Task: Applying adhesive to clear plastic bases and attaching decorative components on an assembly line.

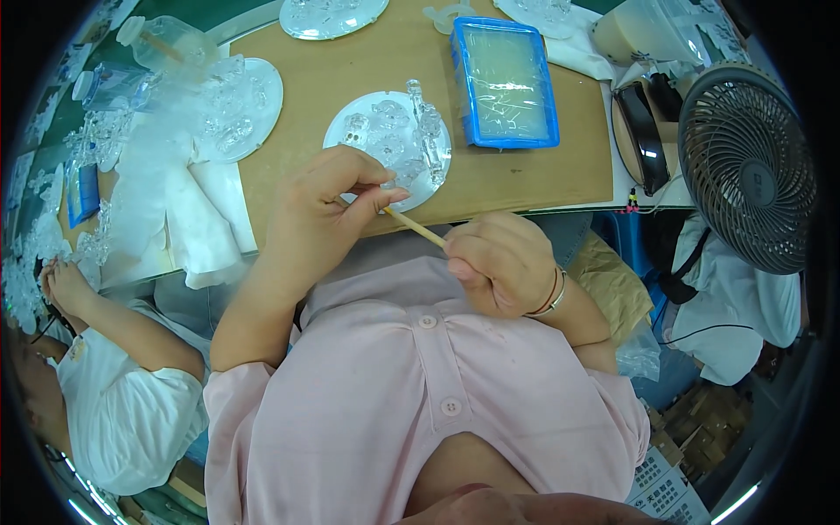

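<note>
My right hand (503, 262) is closed around a thin wooden stick (416, 229), which slants up and left to my other fingertips. At the stick's far end, the thumb and forefinger of my left hand (324, 197) are pinched together; whatever sits between them is too small and hidden to make out. Both hands are over the table's near edge. Just beyond them is a round white plate (354, 109) of clear, glassy pieces. A taller clear figure (427, 131) lies on its right side.
A blue tray (554, 122) with a pale, film-like top stands right of the plate. Farther right are a black fan (744, 166) and a dark glossy object (641, 136). White cloth (197, 214), bottles and another plate (273, 96) lie left, near a co-worker's hand (68, 284).
</note>
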